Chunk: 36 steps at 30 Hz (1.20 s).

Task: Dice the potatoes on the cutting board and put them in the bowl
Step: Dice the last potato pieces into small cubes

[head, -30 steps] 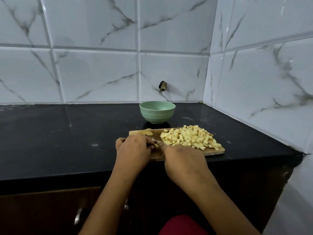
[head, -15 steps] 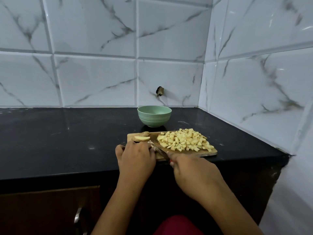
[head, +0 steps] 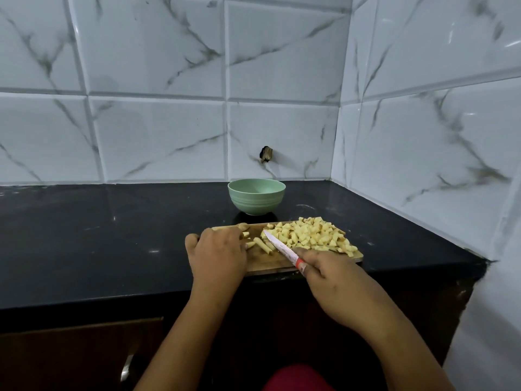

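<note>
Dicing potato strips on cutting board: left hand pinches them, right hand grips knife; cut crosswise, even spacing.

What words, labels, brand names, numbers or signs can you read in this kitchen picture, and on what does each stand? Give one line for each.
None can be read anywhere in the picture.
Knife: pale blade and red handle, no legible brand.
Green bowl: plain ridges, no label.
Wooden cutting board: no print.
Potato strips held by the left hand: unmarked.
Marble-look wall tiles: only veins.
</note>
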Tool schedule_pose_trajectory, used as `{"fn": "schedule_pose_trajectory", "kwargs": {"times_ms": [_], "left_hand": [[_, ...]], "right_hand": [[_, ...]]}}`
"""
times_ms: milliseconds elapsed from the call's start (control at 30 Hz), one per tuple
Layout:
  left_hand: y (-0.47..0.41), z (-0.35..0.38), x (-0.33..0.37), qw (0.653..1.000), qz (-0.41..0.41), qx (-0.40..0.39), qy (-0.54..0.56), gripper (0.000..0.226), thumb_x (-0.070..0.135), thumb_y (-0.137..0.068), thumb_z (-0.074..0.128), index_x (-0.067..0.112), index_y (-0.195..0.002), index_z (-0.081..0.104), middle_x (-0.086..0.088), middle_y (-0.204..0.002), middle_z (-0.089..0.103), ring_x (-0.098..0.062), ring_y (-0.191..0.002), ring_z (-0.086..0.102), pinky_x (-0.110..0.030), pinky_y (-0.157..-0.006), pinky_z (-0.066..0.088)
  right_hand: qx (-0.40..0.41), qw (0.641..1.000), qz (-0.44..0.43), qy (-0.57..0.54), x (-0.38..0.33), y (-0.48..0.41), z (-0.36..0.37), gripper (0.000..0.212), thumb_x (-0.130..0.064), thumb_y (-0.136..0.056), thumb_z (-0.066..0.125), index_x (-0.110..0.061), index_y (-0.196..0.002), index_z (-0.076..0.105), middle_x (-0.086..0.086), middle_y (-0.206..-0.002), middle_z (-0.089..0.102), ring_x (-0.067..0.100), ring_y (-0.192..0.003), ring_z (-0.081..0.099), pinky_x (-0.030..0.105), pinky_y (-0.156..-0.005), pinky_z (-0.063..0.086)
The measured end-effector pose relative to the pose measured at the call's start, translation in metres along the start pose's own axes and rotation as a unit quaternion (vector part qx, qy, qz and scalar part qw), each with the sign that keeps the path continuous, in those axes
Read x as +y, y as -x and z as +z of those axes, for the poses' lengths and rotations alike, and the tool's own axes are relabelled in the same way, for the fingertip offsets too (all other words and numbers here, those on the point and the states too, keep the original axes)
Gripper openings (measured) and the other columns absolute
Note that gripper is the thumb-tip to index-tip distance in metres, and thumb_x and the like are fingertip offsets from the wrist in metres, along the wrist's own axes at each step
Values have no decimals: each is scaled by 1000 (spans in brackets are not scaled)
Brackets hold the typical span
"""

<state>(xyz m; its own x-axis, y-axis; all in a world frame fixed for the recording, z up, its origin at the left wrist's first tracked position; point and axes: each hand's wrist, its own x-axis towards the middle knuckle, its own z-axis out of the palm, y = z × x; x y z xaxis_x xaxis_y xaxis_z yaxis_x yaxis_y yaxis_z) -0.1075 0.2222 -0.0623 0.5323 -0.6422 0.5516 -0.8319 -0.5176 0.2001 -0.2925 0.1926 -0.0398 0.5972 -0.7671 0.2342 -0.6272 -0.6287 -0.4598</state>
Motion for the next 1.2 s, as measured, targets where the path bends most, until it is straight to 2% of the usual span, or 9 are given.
{"fn": "schedule_pose_trajectory", "kwargs": {"times_ms": [167,300,467,567,633,767,933,1067,1200], "left_hand": [[-24,8,-4,999,28,-6,-18,19,31,-92,48,30,-105,62,9,-96,65,-12,-94,55,-30,-79,22],[-36,9,-1,996,89,-7,-6,29,21,-95,42,33,-110,63,9,-102,65,-12,-99,51,-30,-84,29],[-46,12,0,983,168,-71,30,34,19,-95,44,38,-113,64,12,-121,59,-14,-108,48,-30,-87,34],[-43,12,-1,974,197,-107,30,35,20,-94,45,39,-118,62,16,-135,48,-13,-116,42,-33,-93,34],[-39,11,-3,974,191,-115,37,30,28,-94,48,38,-119,62,17,-140,43,-13,-120,38,-35,-97,33],[-36,7,-9,972,180,-146,39,24,43,-93,49,38,-115,59,17,-139,39,-11,-122,34,-36,-93,27],[-32,-1,-16,965,179,-188,43,32,56,-88,49,34,-111,54,13,-138,31,-12,-123,26,-35,-89,22],[-17,-5,-21,968,157,-175,87,19,56,-87,51,38,-82,46,14,-133,34,-9,-117,28,-34,-88,26],[-9,-5,-17,974,130,-144,116,19,52,-86,54,35,-81,47,16,-127,37,-7,-114,30,-32,-84,24]], "right_hand": [[0,999,-1,-53,10,-2,4,41,-38,-102,36,-41,-143,39,-16,-135,53,4,-113,52,32,-92,49],[-10,997,0,-81,9,-3,6,41,-36,-102,37,-37,-143,40,-17,-133,54,3,-107,54,30,-92,49],[5,996,7,-92,13,-6,8,41,-35,-102,37,-39,-143,39,-20,-90,57,-4,-70,48,19,-63,42],[9,996,8,-84,14,-5,9,42,-35,-102,37,-37,-144,38,-16,-131,55,0,-105,53,25,-86,49],[6,997,8,-77,14,-5,11,41,-35,-102,37,-36,-144,39,-15,-136,52,1,-105,52,27,-88,49],[-3,997,4,-83,16,-6,17,39,-35,-102,37,-35,-141,43,-12,-105,63,0,-67,50,22,-62,44],[3,996,2,-94,13,-5,19,41,-34,-102,37,-39,-143,39,-20,-78,45,-1,-58,42,18,-53,34],[29,998,-3,-51,3,4,17,41,-37,-102,35,-40,-143,37,-16,-117,60,2,-87,57,26,-74,52],[44,998,-19,46,-11,12,14,42,-37,-103,32,-44,-144,32,-11,-118,62,5,-93,59,25,-75,51]]}}
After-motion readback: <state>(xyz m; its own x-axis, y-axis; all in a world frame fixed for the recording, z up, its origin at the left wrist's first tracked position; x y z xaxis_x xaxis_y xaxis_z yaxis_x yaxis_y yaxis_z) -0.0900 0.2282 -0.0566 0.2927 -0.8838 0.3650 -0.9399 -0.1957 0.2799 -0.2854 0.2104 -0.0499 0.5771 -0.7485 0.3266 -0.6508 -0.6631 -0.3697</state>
